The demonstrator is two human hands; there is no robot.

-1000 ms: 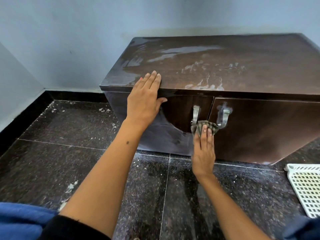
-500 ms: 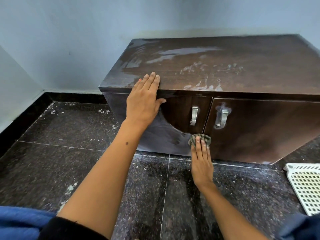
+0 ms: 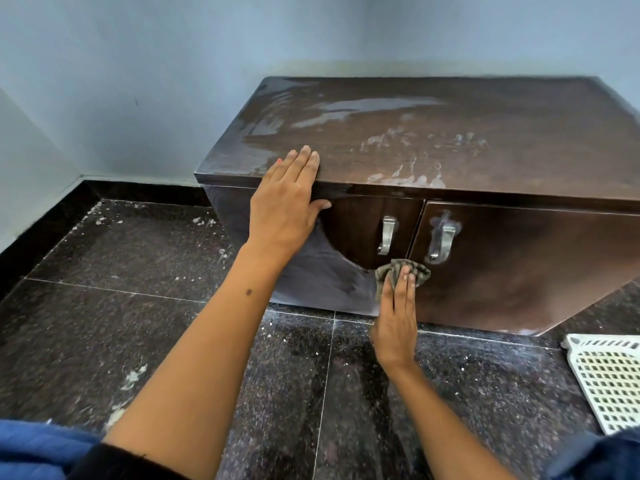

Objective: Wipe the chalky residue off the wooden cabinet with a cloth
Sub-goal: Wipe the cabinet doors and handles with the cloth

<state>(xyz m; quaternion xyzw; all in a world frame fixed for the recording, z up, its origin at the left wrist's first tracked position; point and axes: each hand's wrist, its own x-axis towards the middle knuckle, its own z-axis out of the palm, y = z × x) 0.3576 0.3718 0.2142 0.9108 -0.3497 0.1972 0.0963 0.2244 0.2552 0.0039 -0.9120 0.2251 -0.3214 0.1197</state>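
1. Head view: a low, dark brown wooden cabinet [image 3: 485,150] stands on a dark speckled tile floor [image 3: 104,323] against a pale blue wall [image 3: 173,81]. Its long axis runs left to right along the wall, and its two doors face the camera.
2. Whitish chalky residue [image 3: 412,174] streaks the cabinet top, thickest near the front edge and the left rear part. A hazy film also covers the lower left of the left door [image 3: 322,282] and the area around the right metal handle [image 3: 443,242].
3. The left hand [image 3: 287,206] lies flat over the top's front edge, fingers straight and together pointing toward the wall, thumb down against the left door; it grasps nothing.
4. The right hand [image 3: 396,317] presses a small crumpled grey-green cloth [image 3: 401,271] against the cabinet front with straight fingers pointing upward. The cloth sits low where the two doors meet, just below the left metal handle [image 3: 387,235].
5. A white plastic lattice basket [image 3: 613,382] rests on the floor at the right edge.
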